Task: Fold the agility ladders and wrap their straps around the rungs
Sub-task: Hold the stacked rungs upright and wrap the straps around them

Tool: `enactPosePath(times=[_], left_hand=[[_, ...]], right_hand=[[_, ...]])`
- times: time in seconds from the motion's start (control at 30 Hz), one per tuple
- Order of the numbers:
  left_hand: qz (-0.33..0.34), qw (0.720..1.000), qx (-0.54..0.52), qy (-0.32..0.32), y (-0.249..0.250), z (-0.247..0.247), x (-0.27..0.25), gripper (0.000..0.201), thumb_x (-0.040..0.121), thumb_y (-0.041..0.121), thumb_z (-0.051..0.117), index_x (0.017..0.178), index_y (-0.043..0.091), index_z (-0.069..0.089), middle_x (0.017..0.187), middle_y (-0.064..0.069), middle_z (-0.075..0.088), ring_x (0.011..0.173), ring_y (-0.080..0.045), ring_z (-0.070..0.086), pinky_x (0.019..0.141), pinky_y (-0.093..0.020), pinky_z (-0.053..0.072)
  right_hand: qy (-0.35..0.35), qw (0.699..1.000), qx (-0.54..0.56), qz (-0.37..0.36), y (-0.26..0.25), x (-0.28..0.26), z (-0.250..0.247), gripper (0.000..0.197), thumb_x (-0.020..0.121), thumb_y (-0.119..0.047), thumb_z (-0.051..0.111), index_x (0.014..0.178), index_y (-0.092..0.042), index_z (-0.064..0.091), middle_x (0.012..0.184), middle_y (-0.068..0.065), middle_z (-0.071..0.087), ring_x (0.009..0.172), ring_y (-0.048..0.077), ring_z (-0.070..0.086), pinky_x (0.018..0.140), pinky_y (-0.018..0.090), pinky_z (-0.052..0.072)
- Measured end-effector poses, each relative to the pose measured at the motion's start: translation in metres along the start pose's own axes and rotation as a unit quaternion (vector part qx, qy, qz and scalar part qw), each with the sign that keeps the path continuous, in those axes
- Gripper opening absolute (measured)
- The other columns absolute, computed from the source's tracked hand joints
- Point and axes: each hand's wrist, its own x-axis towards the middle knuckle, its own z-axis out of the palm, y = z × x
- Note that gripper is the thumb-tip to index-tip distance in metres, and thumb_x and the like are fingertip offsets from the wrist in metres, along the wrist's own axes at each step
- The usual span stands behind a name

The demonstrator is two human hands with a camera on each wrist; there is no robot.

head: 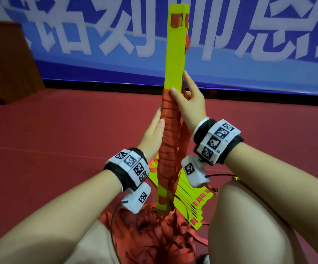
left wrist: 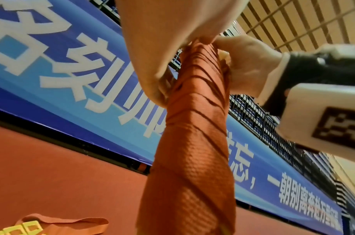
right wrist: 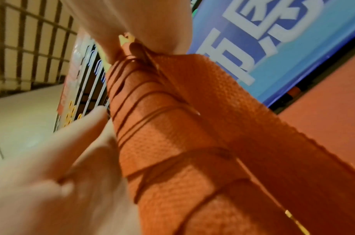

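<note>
— What's the person holding up there?

— A bundle of yellow-green rungs (head: 174, 60), stacked flat together and stood nearly upright between the knees. The lower end sits above a heap of loose red strap (head: 154, 237) on the red floor (head: 49, 130).

— And the red part in the middle?

— That's the strap wound round the rungs (head: 170, 130), turn over turn, from just above the bottom end up to about halfway. The top half of the bundle is bare, with a little red showing through its slots.

— Where's the left hand?

— The left hand (head: 152, 134) lies along the left side of the winding, fingers straight and close together, thumb pressed on the front.

— The right one?

— The right hand (head: 188, 103) is at the top edge of the winding. The thumb presses the topmost turn, the forefinger runs straight up the right edge of the bare rungs, and the other fingers curl behind. A loose length of strap (head: 183, 141) hangs down on the right, below that hand.

— Anything else on the floor?

— More yellow-green rungs (head: 190, 199) lying fanned out behind the bundle, and a blue banner (head: 249, 35) with white characters along the wall.
</note>
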Motion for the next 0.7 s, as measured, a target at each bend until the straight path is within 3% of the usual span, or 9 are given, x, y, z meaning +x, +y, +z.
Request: enactPosePath(times=[0.13, 0.2, 0.3, 0.37, 0.43, 0.53, 0.6, 0.67, 0.7], left_hand=[[-0.054, 0.991, -0.122, -0.024, 0.007, -0.002, 0.005, 0.045, 0.105, 0.024, 0.036, 0.149, 0.03, 0.028, 0.148, 0.004, 0.045, 0.131, -0.01, 0.048, 0.109, -0.033, 0.039], [-0.078, 0.983, -0.164, -0.03, 0.009, -0.002, 0.007, 0.037, 0.102, 0.026, 0.041, 0.14, 0.027, 0.042, 0.126, 0.004, 0.062, 0.106, -0.005, 0.064, 0.096, -0.029, 0.05], [-0.084, 0.976, -0.202, -0.012, 0.006, 0.003, 0.007, 0.017, 0.099, 0.015, 0.047, 0.112, 0.025, 0.054, 0.09, 0.006, 0.07, 0.077, -0.006, 0.068, 0.076, -0.024, 0.056], [-0.084, 0.974, -0.209, 0.001, 0.003, 0.006, 0.005, 0.015, 0.095, 0.016, 0.056, 0.108, 0.025, 0.055, 0.086, 0.005, 0.07, 0.076, -0.011, 0.067, 0.075, -0.029, 0.056], [-0.068, 0.983, -0.171, 0.018, -0.001, 0.008, 0.004, 0.022, 0.089, 0.023, 0.065, 0.109, 0.027, 0.056, 0.09, 0.006, 0.068, 0.078, -0.008, 0.065, 0.075, -0.032, 0.055], [-0.053, 0.989, -0.127, 0.048, -0.003, 0.009, 0.001, 0.031, 0.095, 0.015, 0.061, 0.123, 0.022, 0.052, 0.098, 0.008, 0.063, 0.072, 0.01, 0.062, 0.064, -0.014, 0.051], [-0.038, 0.995, -0.065, 0.059, -0.009, 0.005, 0.0, 0.044, 0.096, 0.016, 0.059, 0.137, 0.023, 0.045, 0.105, 0.012, 0.061, 0.078, 0.016, 0.06, 0.069, -0.007, 0.048], [-0.035, 0.998, -0.014, 0.055, -0.015, 0.001, 0.0, 0.045, 0.096, 0.024, 0.059, 0.138, 0.03, 0.043, 0.108, 0.014, 0.062, 0.087, 0.011, 0.06, 0.084, -0.013, 0.048], [-0.041, 0.998, -0.004, 0.055, -0.016, -0.001, 0.001, 0.04, 0.096, 0.026, 0.058, 0.134, 0.033, 0.045, 0.107, 0.015, 0.063, 0.087, 0.009, 0.06, 0.084, -0.015, 0.048]], right_hand=[[-0.048, 0.994, 0.091, 0.023, -0.015, 0.004, -0.012, 0.053, 0.091, -0.006, 0.062, 0.14, -0.02, 0.045, 0.08, 0.003, 0.071, 0.067, 0.009, 0.065, 0.067, 0.024, 0.054], [-0.091, 0.988, 0.119, 0.033, -0.02, 0.004, -0.014, 0.052, 0.092, -0.004, 0.06, 0.139, -0.02, 0.046, 0.08, 0.002, 0.072, 0.071, 0.012, 0.067, 0.072, 0.029, 0.056], [-0.143, 0.984, 0.104, 0.025, -0.02, 0.002, -0.016, 0.05, 0.091, -0.005, 0.06, 0.135, -0.027, 0.047, 0.087, 0.003, 0.072, 0.078, 0.015, 0.067, 0.075, 0.031, 0.055], [-0.153, 0.986, 0.066, 0.019, -0.019, 0.004, -0.019, 0.051, 0.089, -0.01, 0.065, 0.131, -0.033, 0.049, 0.083, 0.001, 0.071, 0.074, 0.014, 0.063, 0.068, 0.027, 0.052], [-0.147, 0.989, -0.003, 0.013, -0.018, 0.008, -0.024, 0.048, 0.087, -0.014, 0.069, 0.129, -0.033, 0.053, 0.069, -0.001, 0.062, 0.057, 0.011, 0.047, 0.052, 0.021, 0.039], [-0.15, 0.983, -0.103, 0.006, -0.011, 0.015, -0.035, 0.037, 0.09, -0.02, 0.067, 0.126, -0.024, 0.061, 0.057, -0.006, 0.053, 0.043, 0.008, 0.03, 0.043, 0.02, 0.029], [-0.167, 0.975, -0.146, 0.033, -0.005, 0.016, -0.039, 0.03, 0.091, -0.022, 0.064, 0.121, -0.02, 0.066, 0.062, -0.004, 0.056, 0.042, 0.008, 0.033, 0.044, 0.02, 0.031], [-0.18, 0.966, -0.169, 0.082, -0.001, 0.015, -0.041, 0.025, 0.093, -0.022, 0.062, 0.116, -0.015, 0.068, 0.075, 0.002, 0.064, 0.043, 0.008, 0.039, 0.045, 0.019, 0.034], [-0.182, 0.962, -0.172, 0.106, 0.0, 0.015, -0.043, 0.023, 0.093, -0.021, 0.061, 0.113, -0.012, 0.069, 0.08, 0.005, 0.067, 0.044, 0.008, 0.04, 0.045, 0.018, 0.033]])
